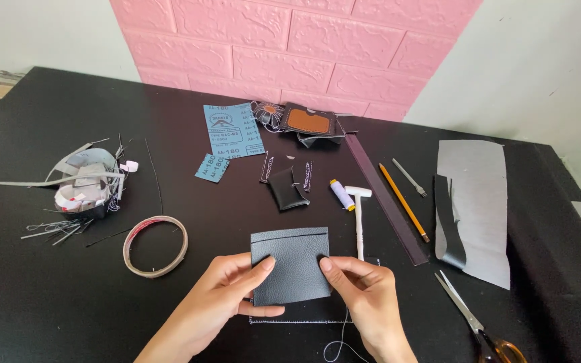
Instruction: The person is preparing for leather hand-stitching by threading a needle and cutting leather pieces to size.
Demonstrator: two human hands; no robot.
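Head view, only one. Both hands low centre, pinching a dark grey leather panel (291, 266) from opp sides. Left hand (220, 296) at approx 8 o'clock of the panel: thumb on top face, fingers curled under the lower left edge. Right hand (364, 296) at 4 o'clock: thumb tip on the right edge, other fingers tucked beneath. So both closed on the piece, narrow grip, prob to keep it flat and square to the eye; top edge has a folded or raised lip facing away from the person. Panel sits just above the black table mat (48, 296), over a stitched black strip (304, 320) w/ a loose thread trailing at 6 o'clock.

Tools fanned at 1–3 o'clock of the panel, within right-hand reach: white mallet (358, 218) just beside the panel's top right corner, thread spool (341, 194) touching the mallet's head, long dark ruler (386, 200), pencil (405, 202), small metal punch (409, 177). Scissors (479, 323) at 3–4 o'clock, near the right edge. Grey leather sheet (479, 202) beyond, w/ a cut black strip on it.

At 9 o'clock: tape roll (155, 245) lying flat. Sandpaper sheets (231, 131) at 11 o'clock; small black folded pouch (288, 188) at 12; a brown-and-black piece (308, 122) farther back.

Only container: a small bowl or tub (85, 191) at 10 o'clock, well apart from the hands, heaped w/ leather offcuts and paper scraps, strips spilling over the rim onto the mat.
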